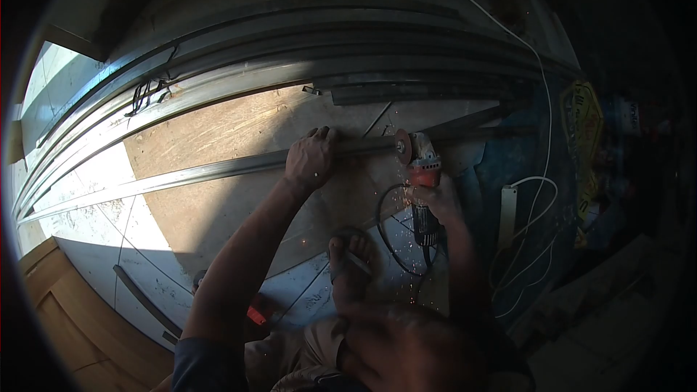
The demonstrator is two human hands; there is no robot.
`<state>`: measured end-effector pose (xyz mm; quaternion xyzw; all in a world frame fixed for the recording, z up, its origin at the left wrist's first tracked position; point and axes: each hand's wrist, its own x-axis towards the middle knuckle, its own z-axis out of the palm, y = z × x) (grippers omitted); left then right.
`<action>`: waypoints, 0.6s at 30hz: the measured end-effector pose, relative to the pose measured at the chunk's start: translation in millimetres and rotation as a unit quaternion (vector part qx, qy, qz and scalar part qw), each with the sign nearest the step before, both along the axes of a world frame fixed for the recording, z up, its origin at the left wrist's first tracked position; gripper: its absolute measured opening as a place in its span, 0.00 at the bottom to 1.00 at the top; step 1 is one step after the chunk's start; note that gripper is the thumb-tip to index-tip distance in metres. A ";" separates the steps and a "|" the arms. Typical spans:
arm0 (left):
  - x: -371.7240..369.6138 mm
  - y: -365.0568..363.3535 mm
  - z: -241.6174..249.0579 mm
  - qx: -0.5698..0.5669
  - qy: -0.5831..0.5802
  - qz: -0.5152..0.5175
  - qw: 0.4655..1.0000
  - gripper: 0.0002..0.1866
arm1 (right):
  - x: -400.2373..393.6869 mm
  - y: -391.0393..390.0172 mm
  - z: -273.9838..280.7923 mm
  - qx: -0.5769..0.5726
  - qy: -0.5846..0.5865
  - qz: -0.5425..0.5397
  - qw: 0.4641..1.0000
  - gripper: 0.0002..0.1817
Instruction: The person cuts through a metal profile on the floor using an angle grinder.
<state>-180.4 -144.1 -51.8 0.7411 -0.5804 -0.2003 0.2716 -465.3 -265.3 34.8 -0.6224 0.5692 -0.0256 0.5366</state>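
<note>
A long metal bar (232,166) lies across the floor, running from the bright left side toward the darker right. My left hand (312,158) is closed over it near the middle, fingers wrapped on the far edge. My right hand (438,199) grips an angle grinder (425,175) with a red and black body. Its round disc (403,147) stands upright against the bar, a short way right of my left hand. Sparks fall from the disc toward my side. A black cord (380,221) loops from the grinder's rear end.
Several long metal profiles (261,72) lie beyond the bar. A sandalled foot (350,258) rests close to the grinder. To the right are a white power strip (507,219) and a loose white cable (546,94). A wooden panel (94,319) stands at lower left.
</note>
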 end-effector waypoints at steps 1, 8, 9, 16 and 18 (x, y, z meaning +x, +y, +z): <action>0.0 0.2 -0.7 -0.006 -0.003 0.000 1.000 0.27 | 0.5 -0.1 0.1 0.017 0.002 -0.010 1.000 0.25; 2.6 1.1 8.5 -0.002 0.014 -0.009 1.000 0.29 | 5.2 1.5 2.4 0.046 -0.034 -0.033 0.998 0.24; 2.6 0.8 9.3 0.000 0.008 -0.009 1.000 0.30 | 4.2 0.5 1.1 0.040 -0.025 -0.033 0.998 0.24; 3.6 -0.9 17.4 0.039 0.015 -0.010 0.999 0.29 | 5.0 -3.7 -3.4 -0.038 0.016 0.005 0.999 0.26; 3.6 -0.8 5.3 0.013 0.004 -0.007 1.000 0.30 | 5.2 -3.0 -4.4 -0.034 0.016 -0.002 0.999 0.26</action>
